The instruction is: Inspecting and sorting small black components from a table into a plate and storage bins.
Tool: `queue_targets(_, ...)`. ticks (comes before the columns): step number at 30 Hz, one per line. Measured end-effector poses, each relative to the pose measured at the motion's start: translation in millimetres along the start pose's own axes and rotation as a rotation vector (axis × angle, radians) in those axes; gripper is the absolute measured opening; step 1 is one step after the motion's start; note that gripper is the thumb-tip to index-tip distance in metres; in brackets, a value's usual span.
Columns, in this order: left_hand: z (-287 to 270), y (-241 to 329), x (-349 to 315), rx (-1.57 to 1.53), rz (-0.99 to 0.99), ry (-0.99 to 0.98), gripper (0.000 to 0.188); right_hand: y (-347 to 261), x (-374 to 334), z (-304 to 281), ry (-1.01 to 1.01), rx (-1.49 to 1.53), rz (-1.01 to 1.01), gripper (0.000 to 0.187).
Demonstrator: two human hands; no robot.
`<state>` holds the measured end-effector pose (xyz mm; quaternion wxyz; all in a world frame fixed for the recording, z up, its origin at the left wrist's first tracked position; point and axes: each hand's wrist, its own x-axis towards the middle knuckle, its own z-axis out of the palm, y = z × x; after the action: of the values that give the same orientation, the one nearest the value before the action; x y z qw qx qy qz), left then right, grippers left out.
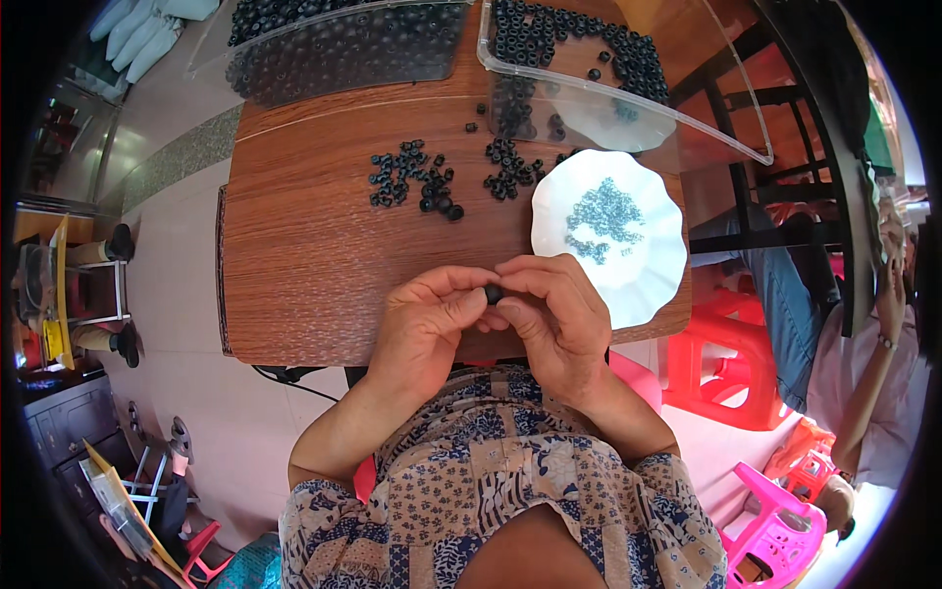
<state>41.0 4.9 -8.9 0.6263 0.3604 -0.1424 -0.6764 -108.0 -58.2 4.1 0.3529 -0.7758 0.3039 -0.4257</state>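
Observation:
Between my two hands is a small round black part (494,294), pinched at the near edge of the brown wooden table (294,245). My left hand (432,309) grips it from the left with thumb and fingers. From the other side, my right hand (557,306) closes on it with thumb and forefinger. A white scalloped plate (659,280) lies just beyond my right hand, holding a spread of tiny clear bluish pieces (605,211). Loose black ring-shaped parts (397,172) lie beyond my hands, with a second cluster (510,169) nearer the plate.
Two clear plastic bins stand at the far edge: the left bin (343,54) is heaped with black parts, the right bin (628,88) partly filled. Red stool (731,363) and pink stool (775,525) are at right, where another person (873,383) sits. Cabinets (69,422) line the left.

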Motion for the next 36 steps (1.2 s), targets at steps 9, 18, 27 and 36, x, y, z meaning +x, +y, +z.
queue_targets(9, -3, -9, 4, -0.173, -0.120, 0.008, 0.020, 6, 0, 0, -0.007, -0.066, -0.073, 0.032)
queue_targets(18, -3, 3, 2, 0.098, -0.116, 0.008, 0.025, -1, -1, -6, -0.046, -0.140, -0.091, 0.035)
queue_targets(27, -4, 2, 1, 0.176, -0.135, -0.088, 0.029, -5, -10, -15, -0.081, -0.114, -0.115, 0.042)
queue_targets(36, -10, -4, 5, 0.149, -0.086, -0.173, 0.020, 45, -14, -103, 0.115, -0.570, 0.091, 0.024)
